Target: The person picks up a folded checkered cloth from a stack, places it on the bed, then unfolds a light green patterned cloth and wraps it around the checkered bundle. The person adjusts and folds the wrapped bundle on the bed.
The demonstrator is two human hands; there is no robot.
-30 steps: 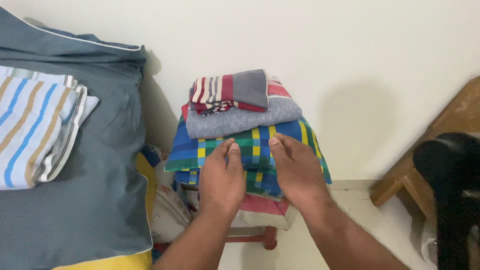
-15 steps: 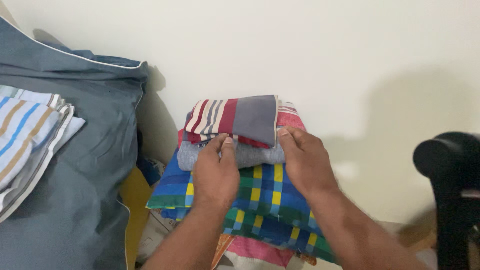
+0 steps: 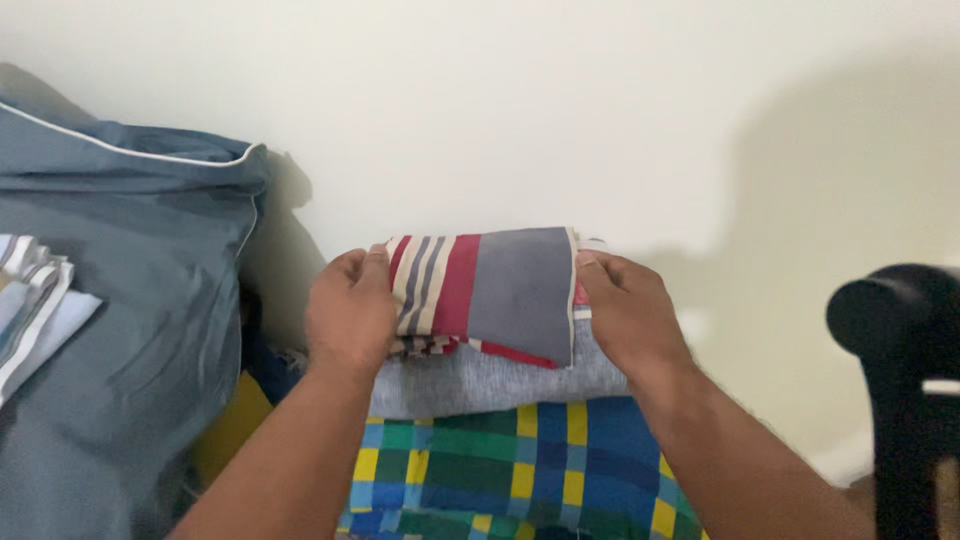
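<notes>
1. Clasping the left edge of the striped folded cloth [image 3: 485, 295], left hand [image 3: 350, 312] curled, fingers tucked over and under the fold, thumb side hidden.
2. Closing on the opposite edge, right hand [image 3: 628, 318] with fingers bent down past the cloth's right border; impossible to tell how deep the fingertips are reaching beneath.
3. Sitting on top of the stack, between both hands: red, cream and grey bands, with a large plain grey panel facing up.
4. Lying directly beneath, touching it: a grey knit garment [image 3: 490, 385], folded flat and slightly wider.
5. Spreading out below that, toward the camera: a blue, green and yellow checked cloth [image 3: 500, 470], much broader than the two above.
6. Leaning against the pale wall [image 3: 560, 110] at the left: a slate-blue pillow [image 3: 130, 290] with white piping, a striped folded sheet [image 3: 30, 300] resting on it at the frame's edge.
7. Intruding at the right edge: a dark rounded object [image 3: 900, 330], blurred, kind unclear.
8. Judging the grip: keeping both hands level and squeezing evenly inward, pinching only the top fold, likely best for keeping the grey knit layer undisturbed.
</notes>
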